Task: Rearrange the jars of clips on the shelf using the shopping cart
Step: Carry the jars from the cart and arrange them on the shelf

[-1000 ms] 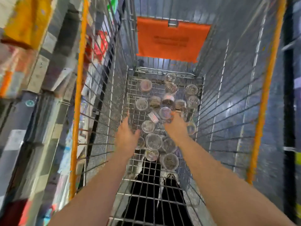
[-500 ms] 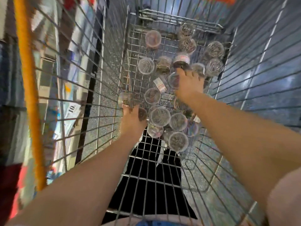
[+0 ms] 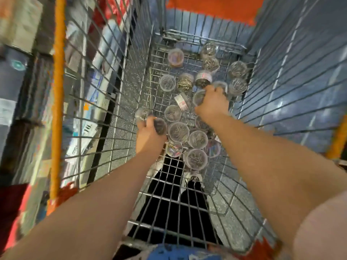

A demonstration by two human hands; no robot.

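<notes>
Currently left hand (image 3: 149,136) grips clip jar (image 3: 160,126), right hand (image 3: 213,105) grips second jar (image 3: 198,96); loose jars (image 3: 178,131) crowd between grips, cart wall (image 3: 120,98) beside left.

There are about twenty jars of clips (image 3: 178,132), two hands (image 3: 150,136) (image 3: 212,106), one shopping cart (image 3: 58,91).

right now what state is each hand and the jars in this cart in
left hand, grips left jar near the cart's left wall
right hand, grips middle jar
labelled jar, lying on its side, not held
near jars, upright, packed together
shopping cart, wire floor carries all the jars
</notes>
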